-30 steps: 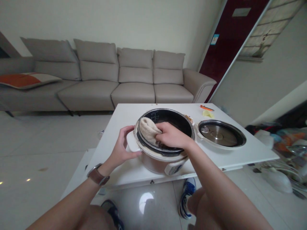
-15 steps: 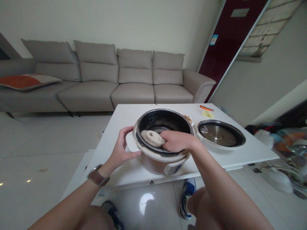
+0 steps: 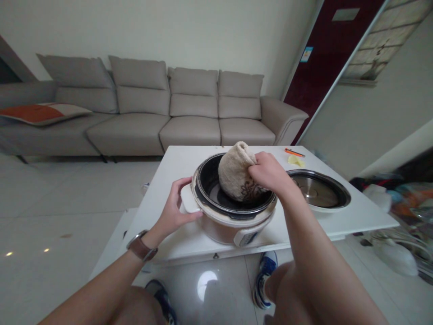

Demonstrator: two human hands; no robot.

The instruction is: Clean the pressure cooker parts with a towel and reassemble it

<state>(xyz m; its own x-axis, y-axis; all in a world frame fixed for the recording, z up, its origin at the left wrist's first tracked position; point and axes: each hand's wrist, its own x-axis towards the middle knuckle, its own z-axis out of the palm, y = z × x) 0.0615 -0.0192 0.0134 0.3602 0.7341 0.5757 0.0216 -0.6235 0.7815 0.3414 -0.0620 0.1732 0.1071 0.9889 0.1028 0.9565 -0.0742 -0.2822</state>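
The right hand (image 3: 269, 170) pinches a bunched beige cloth (image 3: 235, 174), fingers pressed together on its side. The cloth, dark-patterned toward its lower end, is at the mouth of a black inner pot (image 3: 209, 183), its folded top standing higher than the rim; whether it touches the inner wall I cannot tell. The left hand (image 3: 177, 205) clasps the cooker's white handle (image 3: 190, 200), thumb on the near side and fingers on the far side (a watch with a brown strap (image 3: 144, 247) sits on that wrist).

The cooker (image 3: 218, 229) stands upright near the front edge of a white worktop (image 3: 162, 174), its control panel (image 3: 249, 237) facing the person. Just right of it lies a round lid (image 3: 318, 192), metal inner face up, partly hidden by the right forearm. Beyond the lid are a yellow scrap (image 3: 296, 161) and a slim orange object (image 3: 294, 152). A grey sofa (image 3: 191, 131) stands behind.
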